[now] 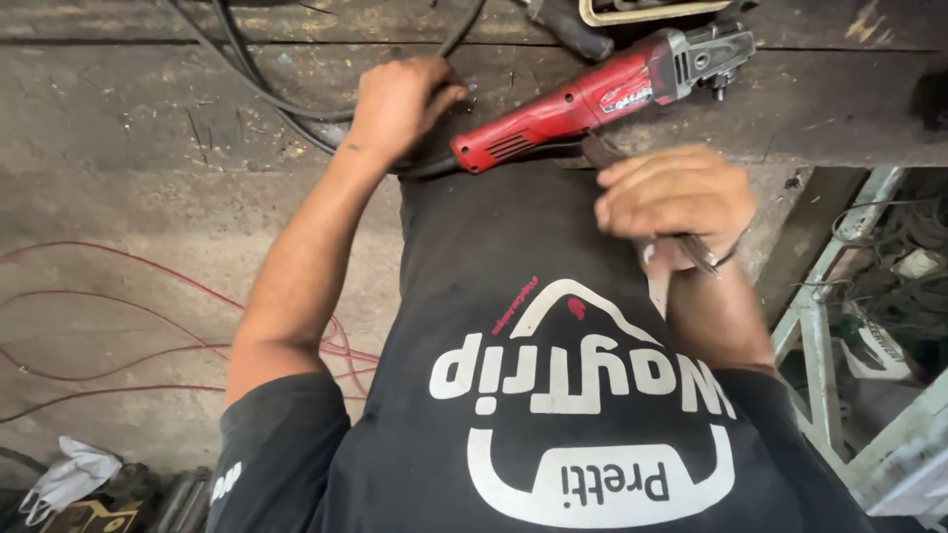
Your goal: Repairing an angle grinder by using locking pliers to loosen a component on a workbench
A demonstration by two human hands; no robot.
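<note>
A red angle grinder (583, 104) with a grey metal head lies on the worn wooden workbench (158, 99), its head pointing right. My left hand (400, 107) rests on the bench at the grinder's rear end, fingers curled over its black power cable (276, 104). My right hand (671, 197) is held just below the bench edge, closed around a dark metal hand tool (696, 249) that looks like pliers; its tips poke out toward the grinder and its handles show under my wrist. My black printed shirt fills the lower view.
Red wires (148, 345) trail over the concrete floor at left. A white rag (69, 474) lies at the bottom left beside dark objects. A pale green metal frame (829, 375) with clutter stands at right. More cables and a tool lie at the bench's far edge.
</note>
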